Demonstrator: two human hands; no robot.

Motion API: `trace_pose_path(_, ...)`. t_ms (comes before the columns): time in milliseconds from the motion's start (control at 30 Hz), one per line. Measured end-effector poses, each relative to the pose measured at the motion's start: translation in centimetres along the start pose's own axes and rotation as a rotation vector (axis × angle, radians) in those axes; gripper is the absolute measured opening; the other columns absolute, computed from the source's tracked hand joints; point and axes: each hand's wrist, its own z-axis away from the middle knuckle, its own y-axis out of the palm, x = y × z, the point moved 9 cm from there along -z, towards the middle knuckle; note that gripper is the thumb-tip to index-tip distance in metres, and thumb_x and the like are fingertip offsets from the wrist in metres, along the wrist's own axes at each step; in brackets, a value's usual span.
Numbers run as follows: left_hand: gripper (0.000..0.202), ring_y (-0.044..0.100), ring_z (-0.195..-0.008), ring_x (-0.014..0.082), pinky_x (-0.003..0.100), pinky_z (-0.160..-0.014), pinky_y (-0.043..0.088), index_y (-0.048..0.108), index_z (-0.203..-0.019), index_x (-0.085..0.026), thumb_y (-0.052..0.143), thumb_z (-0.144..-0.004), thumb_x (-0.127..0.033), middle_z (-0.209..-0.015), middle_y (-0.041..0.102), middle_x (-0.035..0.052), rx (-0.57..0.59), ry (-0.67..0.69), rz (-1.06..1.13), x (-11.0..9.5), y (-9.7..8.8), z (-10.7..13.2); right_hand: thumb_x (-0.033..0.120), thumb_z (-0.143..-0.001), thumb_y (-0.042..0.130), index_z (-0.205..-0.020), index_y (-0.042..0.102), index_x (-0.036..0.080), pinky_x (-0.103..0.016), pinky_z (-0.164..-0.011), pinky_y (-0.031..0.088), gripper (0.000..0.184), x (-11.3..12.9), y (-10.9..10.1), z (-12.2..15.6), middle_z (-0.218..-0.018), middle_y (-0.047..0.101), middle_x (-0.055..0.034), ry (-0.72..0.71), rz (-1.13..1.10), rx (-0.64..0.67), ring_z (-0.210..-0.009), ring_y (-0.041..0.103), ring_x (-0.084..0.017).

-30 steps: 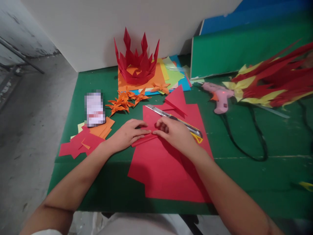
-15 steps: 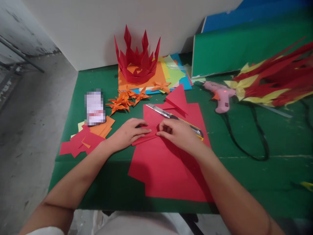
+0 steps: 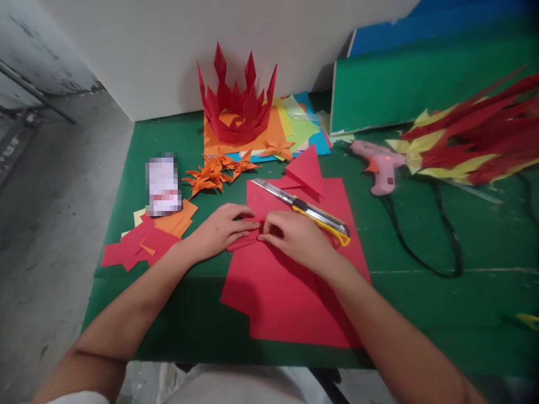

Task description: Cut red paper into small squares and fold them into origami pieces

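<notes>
Beyond the right hand (image 3: 295, 235), to its right, room is offered by the green table (image 3: 425, 314). Red sheets (image 3: 290, 297) are spread beneath that hand, their left edge reached by the fingers of the left hand (image 3: 223, 227). Room just beyond the right hand is limited by a utility knife (image 3: 301, 205). Between the hands, equally near both, the folded red paper (image 3: 241, 243) is laid nearly crosswise, steadied by flattened left fingers; right fingertips are brought together at its right end, their grip untellable.

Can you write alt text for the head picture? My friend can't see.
A left hand and right hand touch folded red paper partly over red sheets, near a utility knife. Beyond are orange paper flowers, a red crown and pink glue gun.
</notes>
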Motion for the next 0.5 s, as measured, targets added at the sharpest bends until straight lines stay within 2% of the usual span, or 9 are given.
trace_pose_path(367,0.027,0.06,-0.105,0.0222,0.041,-0.094,0.049,0.071,-0.101,-0.019,0.046,-0.097,-0.028,-0.118,0.065,0.0122,0.021,-0.023,0.013,0.1,0.0,-0.1,0.022,-0.086,0.065,-0.07,0.057,0.02,-0.027,-0.059,0.031,0.018,2.0,1.7,0.0,-0.079,0.07,-0.0032,-0.006,0.085,-0.043,-0.072,0.061,-0.017)
trace_pose_path(500,0.025,0.06,-0.107,0.0227,0.041,-0.095,0.049,0.071,-0.097,-0.018,0.046,-0.096,-0.021,-0.119,0.064,0.0122,0.021,-0.017,0.019,0.1,0.1,0.0,0.03,-0.088,0.064,-0.067,0.056,0.019,-0.027,-0.056,0.027,0.025,2.8,2.5,0.0,-0.074,0.068,-0.0037,-0.039,0.115,-0.078,-0.066,0.059,-0.017)
